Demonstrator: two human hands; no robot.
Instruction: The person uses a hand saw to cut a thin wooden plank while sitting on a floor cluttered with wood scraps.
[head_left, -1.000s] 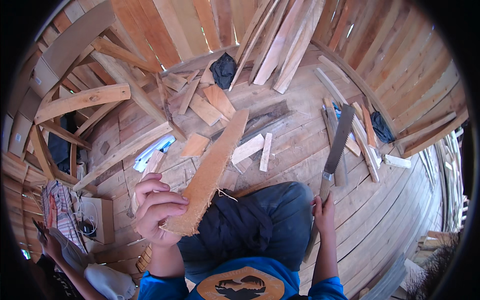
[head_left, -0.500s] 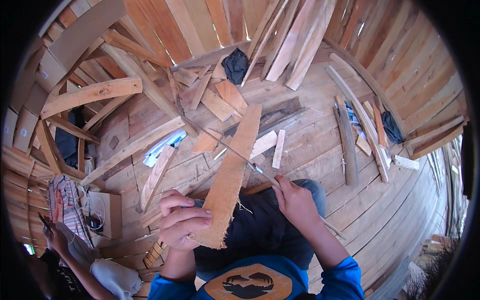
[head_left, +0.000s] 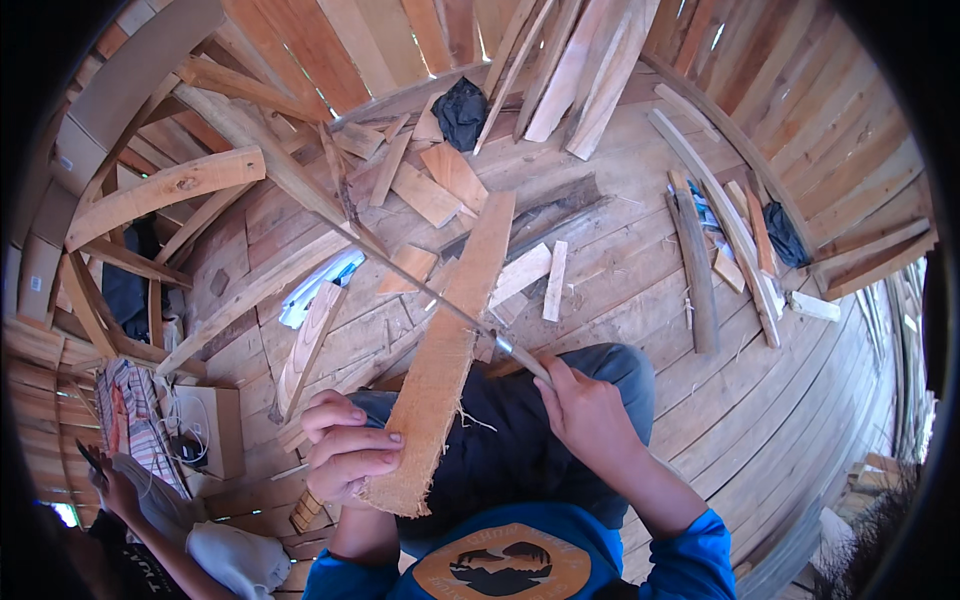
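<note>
My left hand point(head_left: 350, 450) grips the near end of a long, rough-edged wooden board point(head_left: 455, 340), fingers wrapped over its left edge. The board slants up and away in front of my lap. My right hand point(head_left: 592, 408) is closed round the wooden handle of a long, thin-bladed knife point(head_left: 515, 350). A shiny metal collar joins blade and handle just right of the board. The blade lies across the board and reaches beyond it to the upper left. My forearm hides the handle's rear end. Frayed wood fibres point(head_left: 470, 418) hang from the board's right edge.
Wood offcuts point(head_left: 425, 195) and a black bag point(head_left: 461, 115) lie ahead on the plank floor. Long boards point(head_left: 610, 80) lean on the far wall. A wooden frame point(head_left: 170, 195) stands left. Another person's hand point(head_left: 120, 495) holds a dark object at lower left. More lengths of wood point(head_left: 692, 270) lie right.
The knife has moved nearer to me along the board, and its collar sits slightly further left. The board's near end has shifted left and down with my left hand. The view has shifted slightly.
</note>
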